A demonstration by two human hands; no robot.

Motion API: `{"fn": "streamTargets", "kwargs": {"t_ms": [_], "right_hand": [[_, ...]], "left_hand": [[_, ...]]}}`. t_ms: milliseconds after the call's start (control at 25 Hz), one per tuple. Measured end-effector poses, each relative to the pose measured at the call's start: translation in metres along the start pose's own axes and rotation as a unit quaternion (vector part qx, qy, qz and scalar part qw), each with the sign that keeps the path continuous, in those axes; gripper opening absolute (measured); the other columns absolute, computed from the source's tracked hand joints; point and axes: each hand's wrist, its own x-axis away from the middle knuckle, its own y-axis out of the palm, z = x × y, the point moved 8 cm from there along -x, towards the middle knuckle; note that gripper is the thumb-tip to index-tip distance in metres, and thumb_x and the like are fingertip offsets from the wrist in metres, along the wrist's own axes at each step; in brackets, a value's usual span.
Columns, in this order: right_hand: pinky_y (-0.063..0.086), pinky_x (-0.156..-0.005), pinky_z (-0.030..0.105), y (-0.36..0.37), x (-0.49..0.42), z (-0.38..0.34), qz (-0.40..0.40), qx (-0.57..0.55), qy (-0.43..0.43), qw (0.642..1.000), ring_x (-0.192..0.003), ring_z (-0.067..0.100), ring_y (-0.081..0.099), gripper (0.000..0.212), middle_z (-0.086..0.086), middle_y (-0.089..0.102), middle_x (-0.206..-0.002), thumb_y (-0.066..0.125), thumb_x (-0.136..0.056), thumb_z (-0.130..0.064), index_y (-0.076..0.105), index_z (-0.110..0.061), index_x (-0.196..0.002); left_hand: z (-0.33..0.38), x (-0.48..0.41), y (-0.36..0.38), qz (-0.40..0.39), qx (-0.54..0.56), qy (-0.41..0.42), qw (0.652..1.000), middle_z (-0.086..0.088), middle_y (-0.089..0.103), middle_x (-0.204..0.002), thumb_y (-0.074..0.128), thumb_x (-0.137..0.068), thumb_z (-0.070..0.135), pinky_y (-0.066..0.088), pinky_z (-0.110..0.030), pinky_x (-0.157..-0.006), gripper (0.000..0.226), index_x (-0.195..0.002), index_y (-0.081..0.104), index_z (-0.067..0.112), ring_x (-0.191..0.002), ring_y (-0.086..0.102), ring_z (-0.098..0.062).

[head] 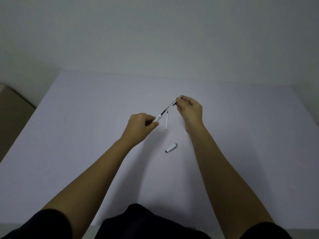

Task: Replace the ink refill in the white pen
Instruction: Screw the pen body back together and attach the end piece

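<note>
Pale lavender table (69,135) takes up most of the view. Left hand (140,127) pinches the white pen barrel (157,118) above the table, a dark refill (165,109) sticking out. Right hand (190,109), just beyond the barrel's tip, grips the grey tip section (174,103). Pen cap (171,148) lies nearer the person than the barrel. Spare white refill (167,121) lies just right of the barrel.
</note>
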Motion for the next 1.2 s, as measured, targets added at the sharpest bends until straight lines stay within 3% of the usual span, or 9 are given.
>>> {"fn": "streamTargets", "kwargs": {"t_ms": [600, 880, 1040, 1200], "right_hand": [[0.052, -0.089, 0.029, 0.015, 0.018, 0.0, -0.054, 0.02, -0.001, 0.998, -0.1, 0.022, 0.066, 0.018, 0.013, 0.07, -0.102, 0.068, -0.08, -0.014, 0.066, -0.011, -0.097], [0.053, -0.081, 0.021, 0.022, 0.032, 0.004, -0.152, 0.008, -0.008, 0.988, -0.092, 0.016, 0.066, 0.009, 0.003, 0.069, -0.089, 0.064, -0.084, -0.012, 0.061, -0.014, -0.093], [0.053, -0.083, 0.022, 0.016, 0.039, -0.008, -0.21, 0.083, -0.086, 0.97, -0.092, 0.011, 0.066, 0.014, -0.002, 0.069, -0.092, 0.062, -0.086, -0.013, 0.062, -0.024, -0.096], [0.052, -0.078, 0.016, 0.007, 0.045, -0.025, -0.212, 0.211, -0.205, 0.932, -0.086, 0.009, 0.069, 0.01, -0.005, 0.072, -0.088, 0.067, -0.082, -0.01, 0.068, -0.02, -0.085]], "left_hand": [[0.005, -0.004, -0.009, 0.005, -0.016, 0.01, 1.0, -0.017, 0.055, -0.063, 0.06, -0.086, 0.023, 0.029, -0.028, -0.052, 0.022, -0.075, 0.067, 0.004, -0.06, 0.044, -0.022], [0.017, -0.004, -0.012, 0.009, -0.012, 0.065, 0.998, -0.016, 0.064, -0.076, 0.057, -0.088, 0.021, 0.045, -0.039, -0.068, 0.018, -0.086, 0.07, 0.008, -0.073, 0.057, -0.027], [0.015, -0.004, -0.016, -0.001, 0.023, 0.078, 0.997, -0.002, 0.059, -0.079, 0.054, -0.092, 0.024, 0.04, -0.027, -0.067, 0.019, -0.103, 0.069, 0.02, -0.074, 0.054, -0.016], [0.015, -0.004, -0.015, -0.031, 0.046, 0.087, 0.995, 0.0, 0.054, -0.064, 0.053, -0.093, 0.029, 0.032, -0.022, -0.054, 0.017, -0.093, 0.069, 0.023, -0.056, 0.042, -0.009]]}}
